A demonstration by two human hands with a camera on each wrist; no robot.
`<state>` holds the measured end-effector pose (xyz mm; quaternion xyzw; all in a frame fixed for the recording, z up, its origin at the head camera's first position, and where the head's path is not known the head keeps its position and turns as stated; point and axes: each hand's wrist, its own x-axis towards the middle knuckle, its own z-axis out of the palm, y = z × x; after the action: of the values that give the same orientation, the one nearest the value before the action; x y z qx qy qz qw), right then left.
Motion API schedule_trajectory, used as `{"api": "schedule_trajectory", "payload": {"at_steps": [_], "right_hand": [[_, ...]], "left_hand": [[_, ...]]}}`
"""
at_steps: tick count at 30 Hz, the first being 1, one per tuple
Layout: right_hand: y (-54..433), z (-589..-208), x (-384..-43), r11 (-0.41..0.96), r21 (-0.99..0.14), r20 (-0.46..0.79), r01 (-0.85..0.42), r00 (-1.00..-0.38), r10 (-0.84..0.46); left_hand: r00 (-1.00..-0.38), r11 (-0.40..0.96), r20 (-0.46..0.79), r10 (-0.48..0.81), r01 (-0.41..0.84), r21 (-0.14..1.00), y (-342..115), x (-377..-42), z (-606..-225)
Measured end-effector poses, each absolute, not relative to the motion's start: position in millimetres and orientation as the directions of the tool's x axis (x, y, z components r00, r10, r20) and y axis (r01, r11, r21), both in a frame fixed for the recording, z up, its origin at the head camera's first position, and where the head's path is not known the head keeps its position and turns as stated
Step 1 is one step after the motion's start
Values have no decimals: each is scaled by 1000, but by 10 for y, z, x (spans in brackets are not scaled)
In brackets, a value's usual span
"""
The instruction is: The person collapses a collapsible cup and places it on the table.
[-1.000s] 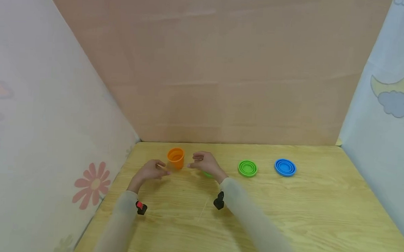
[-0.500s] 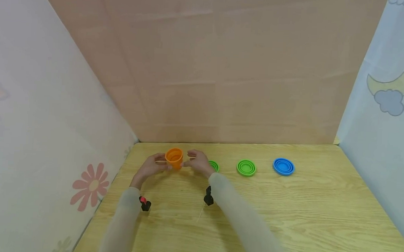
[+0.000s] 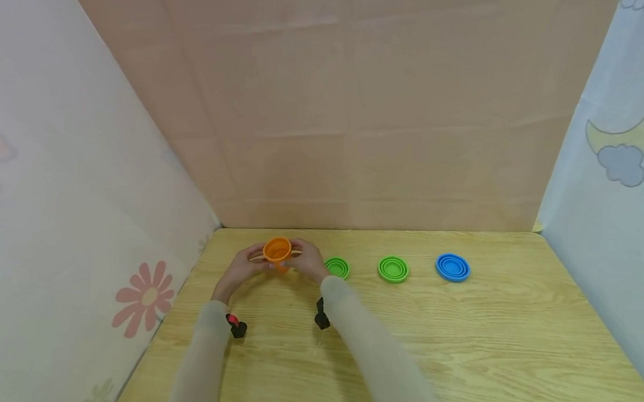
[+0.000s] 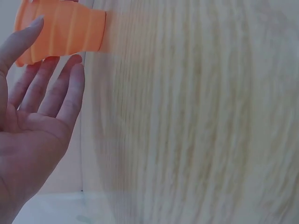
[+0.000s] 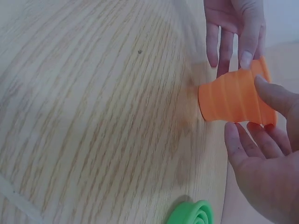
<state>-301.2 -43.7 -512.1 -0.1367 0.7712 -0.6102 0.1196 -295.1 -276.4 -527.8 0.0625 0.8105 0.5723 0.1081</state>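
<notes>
An orange collapsible cup, pulled out to its full height, stands upright at the back left of the table between both hands. My left hand holds its left side, thumb on the near side and fingers toward the far side. From the right, my right hand grips it with the thumb near the rim and the fingers curled behind. Ribbed walls of the orange cup show in the right wrist view, its base at the tabletop. In the left wrist view the cup is partly cut off.
Just right of my right hand lies a flattened green collapsible cup. Another flattened green cup and a blue one follow along the back of the wooden table. Panels rise behind and at both sides.
Both hands have closed in on the orange cup, the right one moving left, and now hold it. The nearer green cup has come into full view. The other cups stay put.
</notes>
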Motion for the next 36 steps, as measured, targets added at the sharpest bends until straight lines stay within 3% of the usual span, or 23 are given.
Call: {"api": "schedule_trajectory", "payload": {"at_steps": [18, 29, 36], "right_hand": [[-319, -4944, -2945, 232, -971, -15, -61, -950, -313], [-134, -4850, -2836, 288, -941, 77, -181, -938, -338], [188, -4790, -2780, 283, -941, 69, -186, -923, -378]], "left_hand": [[-979, 300, -85, 187, -25, 954, -2626, -2871, -5154], [-976, 317, 8, 217, 78, 945, -2449, -2732, -5115], [-979, 294, 32, 200, 91, 951, -2164, -2590, -5096]]}}
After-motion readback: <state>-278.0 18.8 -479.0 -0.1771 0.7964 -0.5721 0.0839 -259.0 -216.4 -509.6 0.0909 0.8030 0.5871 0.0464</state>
